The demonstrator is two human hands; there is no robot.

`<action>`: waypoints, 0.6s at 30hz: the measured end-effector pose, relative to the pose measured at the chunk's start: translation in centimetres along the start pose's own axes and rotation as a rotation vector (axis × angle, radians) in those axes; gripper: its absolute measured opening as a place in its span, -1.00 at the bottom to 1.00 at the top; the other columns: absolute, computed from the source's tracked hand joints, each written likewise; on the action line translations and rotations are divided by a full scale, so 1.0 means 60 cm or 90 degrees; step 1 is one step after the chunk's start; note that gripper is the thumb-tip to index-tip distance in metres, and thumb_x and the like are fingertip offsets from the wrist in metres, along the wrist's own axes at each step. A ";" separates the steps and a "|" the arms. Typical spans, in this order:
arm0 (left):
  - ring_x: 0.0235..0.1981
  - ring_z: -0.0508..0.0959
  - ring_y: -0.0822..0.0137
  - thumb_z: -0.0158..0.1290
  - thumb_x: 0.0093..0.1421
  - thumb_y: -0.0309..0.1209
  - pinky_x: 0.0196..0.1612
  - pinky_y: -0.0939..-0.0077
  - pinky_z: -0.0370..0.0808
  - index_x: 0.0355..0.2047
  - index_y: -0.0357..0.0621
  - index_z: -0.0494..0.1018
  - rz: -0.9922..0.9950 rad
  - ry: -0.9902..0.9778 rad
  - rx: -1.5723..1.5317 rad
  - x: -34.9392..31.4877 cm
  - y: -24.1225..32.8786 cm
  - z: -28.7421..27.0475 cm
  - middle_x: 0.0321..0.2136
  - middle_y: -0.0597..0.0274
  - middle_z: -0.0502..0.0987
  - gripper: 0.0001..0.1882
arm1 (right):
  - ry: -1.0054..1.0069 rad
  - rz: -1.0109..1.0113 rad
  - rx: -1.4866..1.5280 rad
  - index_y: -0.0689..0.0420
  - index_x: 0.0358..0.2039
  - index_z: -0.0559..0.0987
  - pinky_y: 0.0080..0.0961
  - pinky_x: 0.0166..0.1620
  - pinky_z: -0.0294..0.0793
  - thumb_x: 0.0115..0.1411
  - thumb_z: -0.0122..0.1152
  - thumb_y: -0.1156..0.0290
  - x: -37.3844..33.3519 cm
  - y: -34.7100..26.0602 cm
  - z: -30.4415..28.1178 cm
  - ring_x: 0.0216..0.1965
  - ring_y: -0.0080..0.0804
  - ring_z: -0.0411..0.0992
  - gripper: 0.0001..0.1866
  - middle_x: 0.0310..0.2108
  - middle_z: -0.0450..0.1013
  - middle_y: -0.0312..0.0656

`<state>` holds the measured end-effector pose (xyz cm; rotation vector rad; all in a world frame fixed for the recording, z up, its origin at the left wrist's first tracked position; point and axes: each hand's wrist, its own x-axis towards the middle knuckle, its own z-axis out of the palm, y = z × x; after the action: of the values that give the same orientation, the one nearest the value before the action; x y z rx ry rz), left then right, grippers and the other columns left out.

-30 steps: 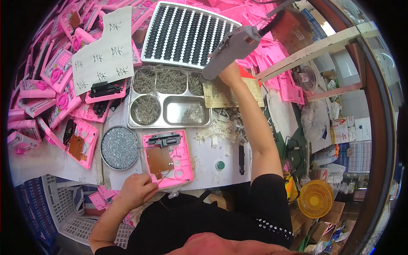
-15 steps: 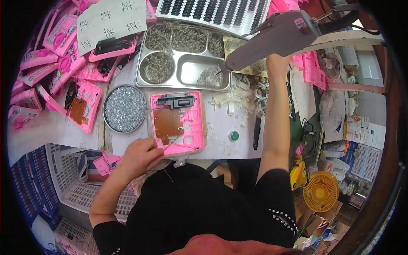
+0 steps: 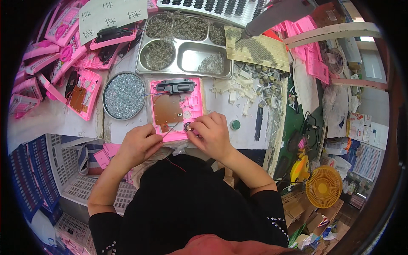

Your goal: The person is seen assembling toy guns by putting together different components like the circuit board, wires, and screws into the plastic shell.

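A pink plastic casing (image 3: 196,95) lies open in front of me, with a brown circuit board (image 3: 168,110) and a black module (image 3: 175,86) inside. My right hand (image 3: 212,134) is closed over its lower right part, thumb and fingers pinching a small round metal part (image 3: 187,126). At the lower left corner of the casing, my left hand (image 3: 140,144) has its fingers pressed together. A thin grey wire (image 3: 172,128) runs from those fingertips across the casing. Beyond the casing, a grey powered screwdriver (image 3: 278,17) hangs with its tip over a yellowish sheet of screws (image 3: 259,49).
A round dish of small metal pieces (image 3: 124,95) stands left of the casing. Behind it is a steel compartment tray (image 3: 182,72) of screws. Pink casings (image 3: 63,55) pile up at left. White plastic pieces (image 3: 233,91), a green cap (image 3: 234,124) and a black strip (image 3: 258,123) lie right.
My right hand has let go of the screwdriver and come down to the casing, now pinching the round part. The screwdriver has swung up and back. My left hand stays at the corner.
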<state>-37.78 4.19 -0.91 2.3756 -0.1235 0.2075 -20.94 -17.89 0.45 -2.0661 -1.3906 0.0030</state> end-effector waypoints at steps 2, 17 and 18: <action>-0.43 0.51 0.13 0.34 0.01 -0.46 -0.39 0.26 0.45 -0.32 -0.08 0.55 -0.003 0.003 -0.007 0.000 0.001 0.003 -0.44 0.21 0.42 -0.77 | 0.005 -0.001 0.006 0.03 -0.37 0.65 -0.29 -0.12 0.32 0.00 0.50 0.39 -0.007 0.008 0.008 -0.29 -0.28 0.41 -0.81 -0.36 0.52 -0.33; -0.32 0.56 0.06 0.32 0.02 -0.45 -0.30 0.18 0.48 -0.31 -0.10 0.54 0.007 -0.173 0.042 0.036 0.011 -0.055 -0.37 0.17 0.48 -0.77 | -0.117 0.010 -0.238 0.03 -0.18 0.64 -0.25 -0.16 0.41 0.02 0.31 0.51 0.079 0.180 -0.060 -0.23 -0.21 0.47 -0.71 -0.29 0.51 -0.22; -0.31 0.56 0.05 0.31 0.02 -0.45 -0.29 0.18 0.48 -0.31 -0.11 0.54 -0.001 -0.201 0.025 0.046 0.015 -0.067 -0.37 0.16 0.49 -0.79 | -0.139 0.008 -0.266 0.03 -0.19 0.64 -0.25 -0.16 0.41 0.01 0.30 0.52 0.077 0.189 -0.051 -0.23 -0.20 0.47 -0.71 -0.28 0.50 -0.22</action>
<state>-35.68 6.23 3.10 2.4322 -0.2682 -0.1700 -8.44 -18.26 -1.26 -2.4771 -1.6162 -0.0637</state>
